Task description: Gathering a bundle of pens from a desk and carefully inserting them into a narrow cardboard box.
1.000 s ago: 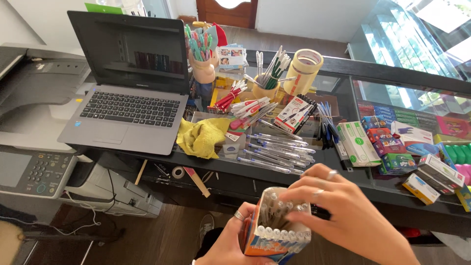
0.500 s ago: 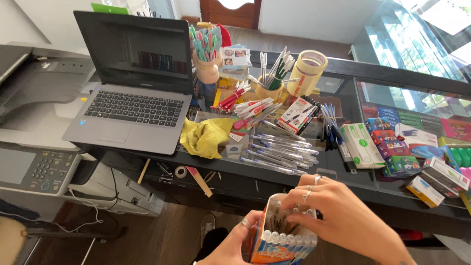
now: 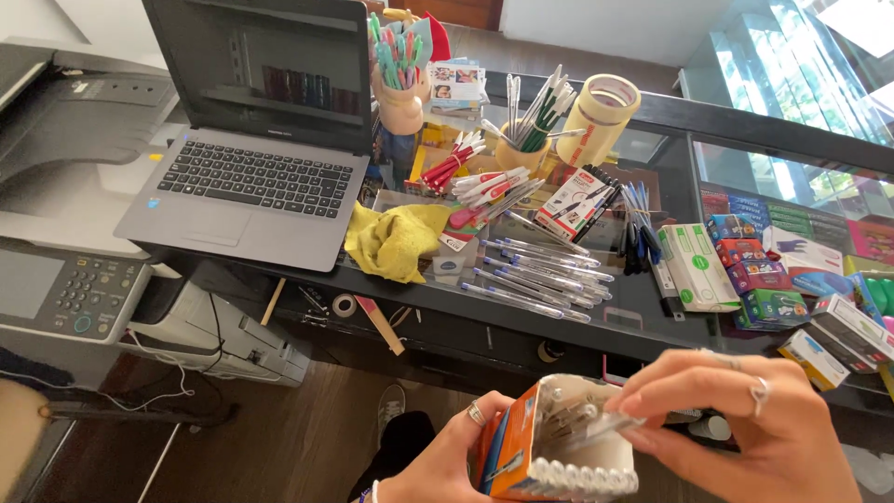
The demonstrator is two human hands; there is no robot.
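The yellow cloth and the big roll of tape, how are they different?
The yellow cloth is soft and crumpled in a heap, while the big roll of tape is a firm ring with a hole through it. The cloth is bright yellow; the tape is pale cream. The cloth lies beside the laptop; the tape sits further back, by a cup of pens. Both rest on the dark counter.
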